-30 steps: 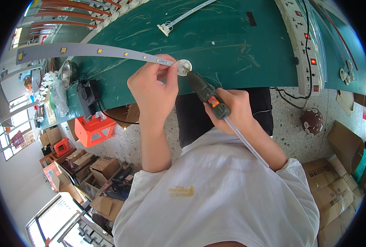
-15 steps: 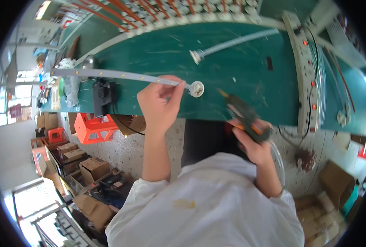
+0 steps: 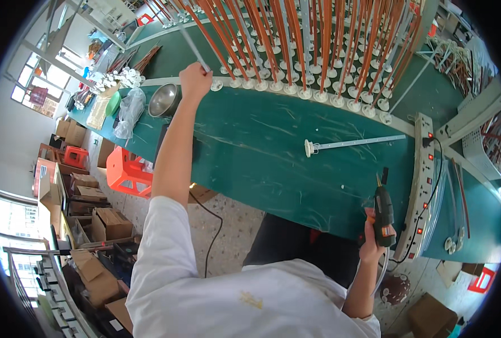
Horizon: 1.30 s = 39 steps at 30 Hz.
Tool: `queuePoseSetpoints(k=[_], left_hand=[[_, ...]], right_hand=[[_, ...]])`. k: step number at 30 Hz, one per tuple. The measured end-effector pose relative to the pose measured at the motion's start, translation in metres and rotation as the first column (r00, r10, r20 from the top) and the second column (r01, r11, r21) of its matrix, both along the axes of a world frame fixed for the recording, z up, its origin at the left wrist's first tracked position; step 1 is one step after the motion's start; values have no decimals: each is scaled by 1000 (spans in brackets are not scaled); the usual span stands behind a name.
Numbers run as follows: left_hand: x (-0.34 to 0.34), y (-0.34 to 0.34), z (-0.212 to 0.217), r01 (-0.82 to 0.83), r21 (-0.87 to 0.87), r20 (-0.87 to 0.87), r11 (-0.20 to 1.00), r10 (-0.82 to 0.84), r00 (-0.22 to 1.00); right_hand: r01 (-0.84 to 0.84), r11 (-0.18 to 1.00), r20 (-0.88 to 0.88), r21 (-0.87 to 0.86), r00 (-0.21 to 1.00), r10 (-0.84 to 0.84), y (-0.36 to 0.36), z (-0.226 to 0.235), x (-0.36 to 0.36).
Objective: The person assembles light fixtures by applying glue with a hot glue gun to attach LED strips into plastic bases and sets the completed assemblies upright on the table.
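My left hand (image 3: pixel 196 81) is reached out to the far left, closed round an LED light bar (image 3: pixel 193 48) that stands roughly upright. A round white base (image 3: pixel 216 85) shows beside the fist, at the end of the rows; I cannot tell whether it belongs to that bar. Near the table's front right edge, my right hand (image 3: pixel 369 242) grips a dark green hot glue gun (image 3: pixel 384 211), its nozzle pointing away from me. Another light bar (image 3: pixel 357 143) with a white base lies on the green table (image 3: pixel 250 146).
Dense rows of orange-brown sticks (image 3: pixel 278 42) on round white bases fill the far side. A power strip (image 3: pixel 422 186) edges the table at right. A metal bowl (image 3: pixel 165 100) and a clear plastic bag (image 3: pixel 130 112) sit at left. A red stool (image 3: pixel 127 172) stands below.
My left hand has carried the light bar from the near table to the far rows and tipped it upright. My right hand has shifted right with the glue gun, and the view has tilted up.
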<state>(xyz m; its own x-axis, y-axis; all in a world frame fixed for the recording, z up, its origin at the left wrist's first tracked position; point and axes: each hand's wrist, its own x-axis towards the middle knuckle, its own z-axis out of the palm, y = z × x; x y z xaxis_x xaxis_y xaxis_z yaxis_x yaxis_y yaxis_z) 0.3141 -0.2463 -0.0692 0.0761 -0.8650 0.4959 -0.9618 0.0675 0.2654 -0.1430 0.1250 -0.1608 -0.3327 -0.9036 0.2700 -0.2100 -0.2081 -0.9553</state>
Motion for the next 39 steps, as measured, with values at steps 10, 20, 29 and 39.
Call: queuePoseSetpoints(k=[10, 20, 29, 39], left_hand=[[-2, -41, -19, -53, 95, -57, 994, 59, 997], [-51, 65, 47, -74, -546, -187, 835, -35, 982], [-242, 156, -10, 771, 216, 46, 599, -795, 604], [-255, 166, -32, 685, 248, 125, 685, -724, 679]], right_hand=[[-3, 999, -16, -35, 1000, 2, 0, 0, 1], [48, 998, -90, -48, 995, -52, -12, 16, 7], [36, 998, -78, -51, 996, -40, -7, 12, 3], [42, 988, -49, 147, 998, -36, -5, 25, 9]])
